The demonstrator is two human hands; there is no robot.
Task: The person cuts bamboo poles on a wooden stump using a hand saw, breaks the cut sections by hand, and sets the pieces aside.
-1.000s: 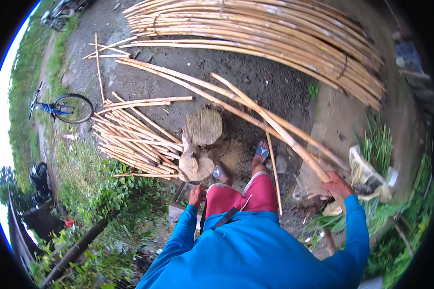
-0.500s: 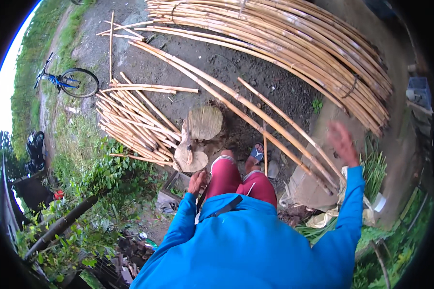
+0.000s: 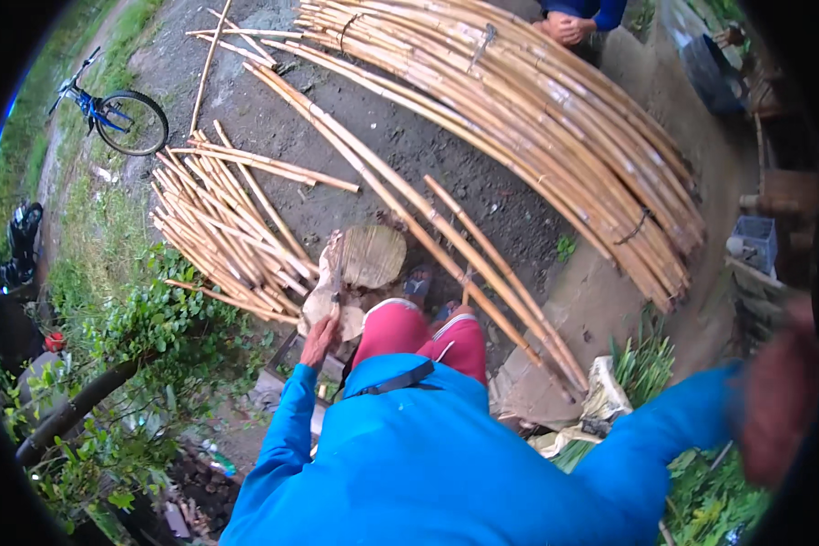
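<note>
My left hand (image 3: 319, 340) reaches to the wooden stump (image 3: 317, 305) beside my knee, its fingers closed at the handle of a large knife (image 3: 338, 280). The knife lies on the stump's pale top, blade pointing away from me. Against that stump stands a second cut log (image 3: 374, 256). Out at the far right, my right hand (image 3: 781, 400) is raised and smeared by motion, so its fingers do not show clearly. Long bamboo poles (image 3: 446, 244) slant across the ground in front of my knees, near ends by a pale slab.
A big tied bundle of bamboo poles (image 3: 519, 109) fills the far side, with another person's clasped hands (image 3: 569, 28) behind it. Shorter cut poles (image 3: 232, 227) are heaped at left. A bicycle (image 3: 118, 120), leafy bushes (image 3: 146, 337) and a plastic crate (image 3: 753, 244) stand around.
My left hand has moved forward from beside my thigh to the knife handle. My right hand has swung outward and back to the right. The other person's hands have come into view.
</note>
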